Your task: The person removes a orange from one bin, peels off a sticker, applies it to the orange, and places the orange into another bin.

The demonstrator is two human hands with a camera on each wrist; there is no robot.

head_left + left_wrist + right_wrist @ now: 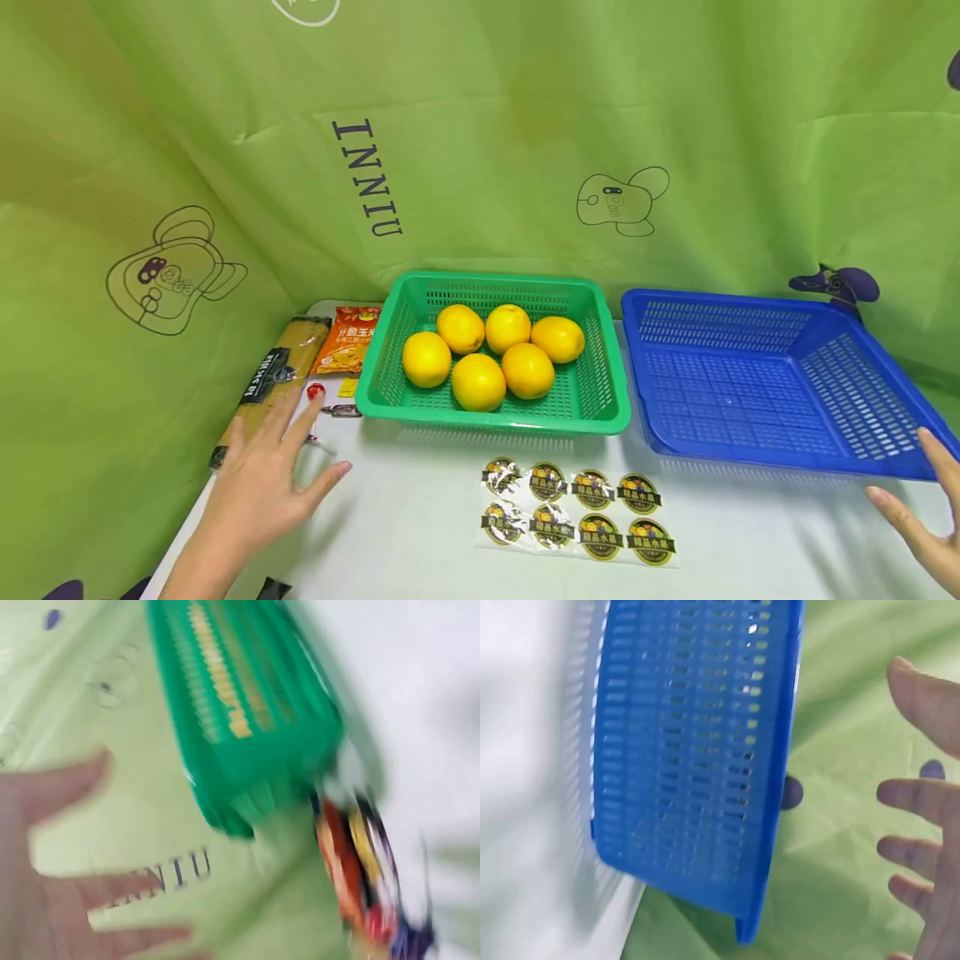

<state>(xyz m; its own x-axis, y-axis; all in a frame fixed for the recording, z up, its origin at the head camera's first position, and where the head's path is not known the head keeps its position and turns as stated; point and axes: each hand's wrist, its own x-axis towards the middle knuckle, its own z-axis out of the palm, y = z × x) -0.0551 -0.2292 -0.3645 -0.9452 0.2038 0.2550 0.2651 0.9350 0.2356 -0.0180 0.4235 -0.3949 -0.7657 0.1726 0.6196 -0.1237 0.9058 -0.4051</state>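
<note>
My left hand (262, 483) hovers with fingers spread over the table's left side, near a pasta packet (273, 375) and left of the green basket (491, 422). It holds nothing. Several round yellow-orange fruits, such as this orange (478, 382), lie in that basket. At the right edge of the head view, my right hand (926, 517) is partly cut off, its fingers extended beside the front corner of the blue basket (720, 392). The right wrist view shows that hand (930, 817) apart from the blue basket's wall (690, 750). In the left wrist view the hand (67, 900) is blurred.
A sheet of round fruit stickers (577, 512) lies on the white table (405, 517) in front of the baskets. An orange snack bag (347, 342), a red-wrapped sweet (316, 391) and small items sit left of the green basket. Green cloth (487, 192) hangs behind.
</note>
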